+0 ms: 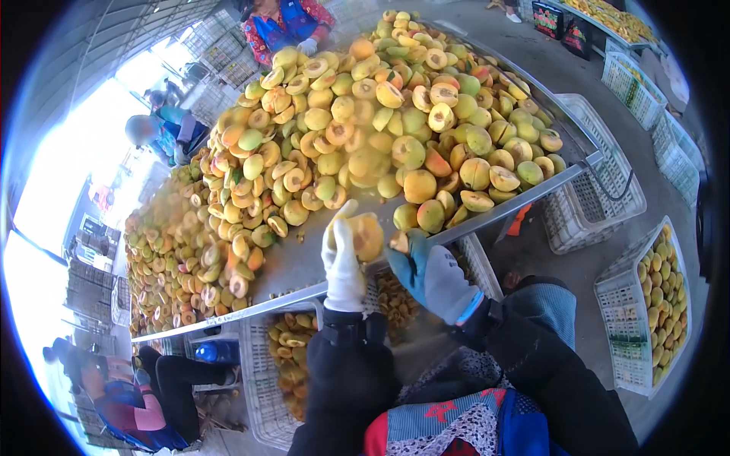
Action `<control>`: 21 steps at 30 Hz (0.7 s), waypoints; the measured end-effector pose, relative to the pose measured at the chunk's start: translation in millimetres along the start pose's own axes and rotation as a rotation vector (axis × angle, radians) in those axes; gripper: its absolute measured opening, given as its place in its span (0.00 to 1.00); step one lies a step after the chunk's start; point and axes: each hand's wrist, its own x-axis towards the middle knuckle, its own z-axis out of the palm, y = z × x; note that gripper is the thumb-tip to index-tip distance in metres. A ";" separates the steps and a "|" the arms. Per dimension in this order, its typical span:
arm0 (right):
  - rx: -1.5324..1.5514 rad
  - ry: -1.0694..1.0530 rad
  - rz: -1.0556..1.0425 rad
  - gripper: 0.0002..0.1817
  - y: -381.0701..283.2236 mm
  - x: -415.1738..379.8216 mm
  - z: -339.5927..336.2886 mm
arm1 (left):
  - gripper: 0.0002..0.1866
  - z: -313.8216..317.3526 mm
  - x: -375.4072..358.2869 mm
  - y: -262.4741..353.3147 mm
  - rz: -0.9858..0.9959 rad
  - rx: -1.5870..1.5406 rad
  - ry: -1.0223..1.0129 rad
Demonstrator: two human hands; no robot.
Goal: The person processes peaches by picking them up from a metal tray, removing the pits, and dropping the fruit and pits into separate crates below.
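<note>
My left hand (pixel 344 262), in a white glove, is closed on a yellow peach half (pixel 366 237) with its cut side showing, above the front edge of the metal table (pixel 304 262). Just right of it, my right hand (pixel 437 277), in a blue and grey glove, is closed with a small piece of fruit (pixel 399 242) at its fingertips. Whether a tool is also in this hand is hidden. Behind both hands rises a large pile of halved and whole peaches (pixel 342 137).
White crates with fruit stand below the table edge (pixel 258 380) and at the right (pixel 631 327). Another crate (pixel 578 205) is beside the table's right corner. Co-workers are at the far side (pixel 285 26), the left (pixel 171 133) and the lower left (pixel 129 395).
</note>
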 end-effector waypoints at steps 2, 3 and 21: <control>0.009 -0.059 -0.050 0.15 -6.4 0.6 -3.2 | 0.27 -1.8 -0.3 -1.5 0.010 0.054 0.046; -0.030 -0.092 -0.062 0.15 -10.0 -0.3 -5.0 | 0.29 -1.6 -1.2 -1.7 0.012 0.087 0.038; -0.355 -0.201 -0.498 0.13 22.1 -12.4 29.5 | 0.23 -8.0 -11.3 -18.6 0.015 -0.089 -0.022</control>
